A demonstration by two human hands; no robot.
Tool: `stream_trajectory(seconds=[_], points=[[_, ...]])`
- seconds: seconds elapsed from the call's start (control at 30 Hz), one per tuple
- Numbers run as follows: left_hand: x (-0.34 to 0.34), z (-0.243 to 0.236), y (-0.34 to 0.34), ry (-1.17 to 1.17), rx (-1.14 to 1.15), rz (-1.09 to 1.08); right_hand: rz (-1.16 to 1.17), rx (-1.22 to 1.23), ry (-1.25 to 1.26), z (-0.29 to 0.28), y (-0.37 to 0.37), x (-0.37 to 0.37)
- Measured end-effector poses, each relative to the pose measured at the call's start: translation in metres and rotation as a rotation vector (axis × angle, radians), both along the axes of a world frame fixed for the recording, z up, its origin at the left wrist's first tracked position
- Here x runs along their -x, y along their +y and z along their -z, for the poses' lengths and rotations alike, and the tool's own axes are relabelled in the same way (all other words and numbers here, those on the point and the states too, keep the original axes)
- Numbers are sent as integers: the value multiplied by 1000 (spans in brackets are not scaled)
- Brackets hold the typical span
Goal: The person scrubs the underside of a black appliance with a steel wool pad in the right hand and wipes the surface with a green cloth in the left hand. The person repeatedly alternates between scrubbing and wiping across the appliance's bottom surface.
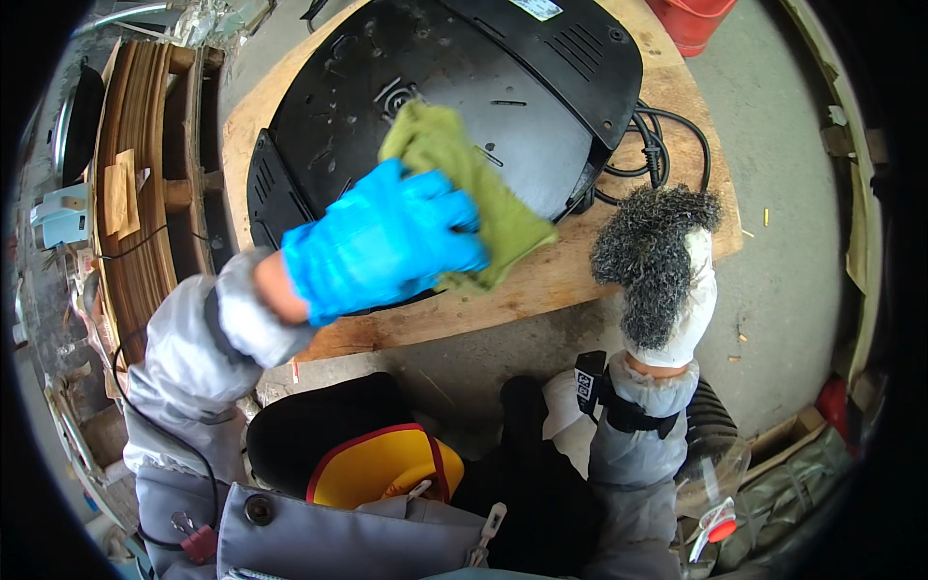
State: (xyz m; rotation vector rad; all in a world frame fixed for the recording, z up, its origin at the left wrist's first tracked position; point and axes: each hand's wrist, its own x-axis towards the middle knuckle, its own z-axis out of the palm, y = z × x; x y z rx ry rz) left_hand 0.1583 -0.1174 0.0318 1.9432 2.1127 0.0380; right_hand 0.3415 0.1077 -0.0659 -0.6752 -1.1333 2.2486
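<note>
The left forearm, in a translucent sleeve, angles up and rightward from the lower left. The blue-gloved left hand is palm-down, fingers bent and grasping a green cloth over the black appliance housing, which lies on a wooden tabletop. At right, the right forearm points nearly straight up; steel wool covers much of the white-gloved right hand, hiding its fingers, so their grip cannot be told.

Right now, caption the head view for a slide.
Blue-gloved left hand holds a green cloth over a black appliance; white-gloved right hand holds wire wool.
</note>
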Motion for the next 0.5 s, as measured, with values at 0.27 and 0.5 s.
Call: stream_trajectory(seconds=[0.27, 0.5], points=[[28, 34, 95, 19, -351, -213, -51, 308, 223, 5, 10, -14], [9, -2, 11, -163, 4, 73, -72, 132, 118, 14, 9, -15]])
